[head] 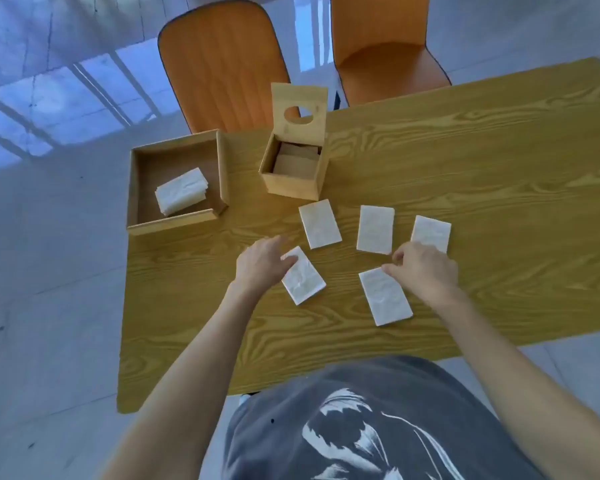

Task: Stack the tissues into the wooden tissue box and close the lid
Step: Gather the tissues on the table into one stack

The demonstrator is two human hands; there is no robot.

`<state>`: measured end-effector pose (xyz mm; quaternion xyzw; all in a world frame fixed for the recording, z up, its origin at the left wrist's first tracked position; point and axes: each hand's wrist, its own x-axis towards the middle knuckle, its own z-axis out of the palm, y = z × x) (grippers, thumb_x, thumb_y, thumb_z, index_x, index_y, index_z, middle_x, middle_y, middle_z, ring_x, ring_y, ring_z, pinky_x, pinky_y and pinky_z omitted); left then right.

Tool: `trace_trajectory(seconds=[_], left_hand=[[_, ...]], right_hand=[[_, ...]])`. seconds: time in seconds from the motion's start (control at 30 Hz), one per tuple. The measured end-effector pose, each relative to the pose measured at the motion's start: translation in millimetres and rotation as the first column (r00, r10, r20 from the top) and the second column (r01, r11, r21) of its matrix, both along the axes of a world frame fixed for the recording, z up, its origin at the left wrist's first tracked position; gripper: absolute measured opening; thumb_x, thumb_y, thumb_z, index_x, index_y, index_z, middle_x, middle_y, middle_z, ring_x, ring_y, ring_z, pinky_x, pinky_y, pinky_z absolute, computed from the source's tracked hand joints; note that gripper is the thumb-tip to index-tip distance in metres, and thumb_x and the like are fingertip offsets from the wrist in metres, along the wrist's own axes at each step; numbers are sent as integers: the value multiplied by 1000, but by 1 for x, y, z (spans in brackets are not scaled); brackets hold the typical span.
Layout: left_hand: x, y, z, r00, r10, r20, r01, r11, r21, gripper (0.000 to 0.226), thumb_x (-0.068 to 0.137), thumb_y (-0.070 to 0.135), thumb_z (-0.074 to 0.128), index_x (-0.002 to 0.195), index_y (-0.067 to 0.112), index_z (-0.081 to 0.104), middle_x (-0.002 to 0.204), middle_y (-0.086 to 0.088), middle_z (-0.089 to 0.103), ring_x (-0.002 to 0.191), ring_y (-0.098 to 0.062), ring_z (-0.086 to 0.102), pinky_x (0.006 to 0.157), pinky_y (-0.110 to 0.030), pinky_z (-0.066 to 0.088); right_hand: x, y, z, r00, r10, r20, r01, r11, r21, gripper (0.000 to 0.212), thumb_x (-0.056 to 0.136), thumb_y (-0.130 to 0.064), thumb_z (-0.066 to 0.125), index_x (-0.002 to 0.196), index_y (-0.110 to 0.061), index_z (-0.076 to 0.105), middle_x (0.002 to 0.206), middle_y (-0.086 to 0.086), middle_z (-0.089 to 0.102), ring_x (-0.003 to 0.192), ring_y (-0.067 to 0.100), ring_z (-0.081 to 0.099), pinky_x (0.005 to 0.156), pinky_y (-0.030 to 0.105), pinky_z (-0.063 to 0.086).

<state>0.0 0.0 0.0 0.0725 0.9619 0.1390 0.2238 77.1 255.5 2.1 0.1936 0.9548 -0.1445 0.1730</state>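
Observation:
The wooden tissue box [293,183] stands open near the table's far edge, its lid [299,114] with a round hole tipped up behind it; tissues lie inside. Several folded white tissues lie flat on the table in front of it. My left hand [262,263] rests with its fingertips on the upper left corner of the near left tissue [305,280]. My right hand [425,266] touches the top corner of the near right tissue [387,297] with its fingertips. It partly covers the far right tissue [432,232]. Two more tissues [320,223] [375,229] lie untouched between hands and box.
A shallow wooden tray [174,221] at the table's left corner holds a stack of tissues [182,191]. Two orange chairs [222,64] [385,50] stand behind the table. The wooden table [482,168] extends bare to the right.

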Motion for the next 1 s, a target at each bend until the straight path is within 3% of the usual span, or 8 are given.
trace_trajectory(seconds=[0.17,0.5,0.63,0.77,0.87,1.0], left_hand=[[11,7,-13,992,122,-10,-122,992,-44,58,93,43,57,144,20,44,133,-11,58,121,-32,55,90,-44,48],[23,8,-42,973,231,3,-231,971,-56,49,85,40,69,128,20,56,131,-13,47,120,-33,48,98,-44,44],[26,3,-42,950,308,58,-310,950,36,45,79,36,75,117,20,59,129,-11,45,120,-31,45,98,-43,44],[32,0,-42,949,304,83,-314,934,173,43,78,26,74,114,19,53,113,1,61,97,-23,57,81,-39,47],[35,-4,-43,910,359,208,-412,833,369,42,80,19,71,118,21,54,108,4,64,89,-16,60,66,-27,46],[42,-8,-48,826,401,395,-562,630,535,46,86,14,69,129,22,55,108,-3,68,96,-14,64,71,-21,51]], right_hand=[[19,-1,-14,993,-77,84,69,993,97,46,86,-53,65,112,-15,66,105,8,69,97,31,65,68,33,43],[21,-9,-31,979,-176,99,177,984,4,46,82,-52,67,107,-14,65,113,9,61,102,30,61,78,39,48],[16,-14,-32,987,-143,75,148,986,-72,36,80,-44,73,103,-19,63,109,5,63,99,27,61,73,37,49],[11,-20,-35,993,-104,52,112,978,-178,27,83,-31,73,104,-19,62,106,3,69,98,26,64,73,37,51],[5,-21,-36,995,-98,19,97,915,-391,34,84,-24,74,115,-13,65,110,3,70,101,23,65,81,36,53],[-3,-27,-36,996,-86,4,71,798,-598,25,88,-24,72,109,-11,73,104,2,73,97,19,67,82,33,53]])
